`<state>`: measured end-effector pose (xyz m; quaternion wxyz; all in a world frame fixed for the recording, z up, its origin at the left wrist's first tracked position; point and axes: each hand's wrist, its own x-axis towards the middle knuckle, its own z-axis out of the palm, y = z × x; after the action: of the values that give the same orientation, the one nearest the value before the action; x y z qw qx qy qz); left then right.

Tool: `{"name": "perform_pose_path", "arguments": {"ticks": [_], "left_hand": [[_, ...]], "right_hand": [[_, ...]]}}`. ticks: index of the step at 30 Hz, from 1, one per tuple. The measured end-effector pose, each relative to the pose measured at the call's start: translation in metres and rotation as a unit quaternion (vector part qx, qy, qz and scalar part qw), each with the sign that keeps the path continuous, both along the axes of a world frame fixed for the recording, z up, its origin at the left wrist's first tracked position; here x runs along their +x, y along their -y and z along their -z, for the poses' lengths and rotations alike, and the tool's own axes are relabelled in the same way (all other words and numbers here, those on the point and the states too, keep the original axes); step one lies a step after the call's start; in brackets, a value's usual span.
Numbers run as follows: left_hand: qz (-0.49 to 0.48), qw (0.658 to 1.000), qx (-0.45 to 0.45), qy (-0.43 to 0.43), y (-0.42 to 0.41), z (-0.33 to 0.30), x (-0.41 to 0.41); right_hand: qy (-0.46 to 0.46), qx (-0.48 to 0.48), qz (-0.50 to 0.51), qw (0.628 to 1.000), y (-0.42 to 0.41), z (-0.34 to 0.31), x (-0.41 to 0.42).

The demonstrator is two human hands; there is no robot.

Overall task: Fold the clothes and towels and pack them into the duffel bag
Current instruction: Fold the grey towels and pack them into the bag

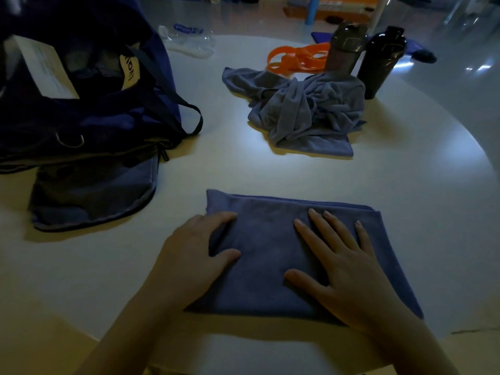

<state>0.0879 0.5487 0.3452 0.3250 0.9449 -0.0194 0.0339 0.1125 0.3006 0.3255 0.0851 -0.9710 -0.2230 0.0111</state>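
Fingers (319, 220) spread flat on folded blue towel (270, 239); beyond them, crumpled grey towel (303, 109), two shaker bottles (378, 63); far left, open duffel bag (89, 104).

Head-worn camera looks forward and down, close over the table (216, 163).

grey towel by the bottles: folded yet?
No. The grey towel lies crumpled in a heap; only the blue towel is folded flat.

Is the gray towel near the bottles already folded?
No, the gray towel lies in a crumpled heap beside the bottles, while only the blue towel under both hands is folded flat.
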Motion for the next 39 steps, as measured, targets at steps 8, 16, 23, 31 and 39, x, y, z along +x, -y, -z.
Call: {"name": "perform_pose_path", "arguments": {"ticks": [8, 16, 23, 31, 39], "left_hand": [[0.013, 0.918, -0.371, -0.138, -0.044, -0.03, 0.003], [0.058, 0.91, -0.41, -0.018, 0.007, -0.066, 0.013], [0.152, 0.896, -0.396, -0.134, 0.077, -0.037, 0.003], [0.19, 0.973, -0.038, 0.125, 0.042, -0.018, 0.013], [0.251, 0.948, 0.19, -0.036, 0.046, 0.004, 0.018]], "right_hand": [[-0.062, -0.037, -0.019, 0.997, -0.025, -0.012, 0.003], [-0.043, 0.437, 0.078, 0.895, -0.052, -0.04, 0.003], [-0.105, 0.427, 0.157, 0.884, 0.0, -0.033, 0.004], [-0.06, 0.408, 0.176, 0.894, 0.016, -0.029, 0.014], [-0.095, 0.365, 0.166, 0.911, 0.019, -0.024, 0.01]]}}
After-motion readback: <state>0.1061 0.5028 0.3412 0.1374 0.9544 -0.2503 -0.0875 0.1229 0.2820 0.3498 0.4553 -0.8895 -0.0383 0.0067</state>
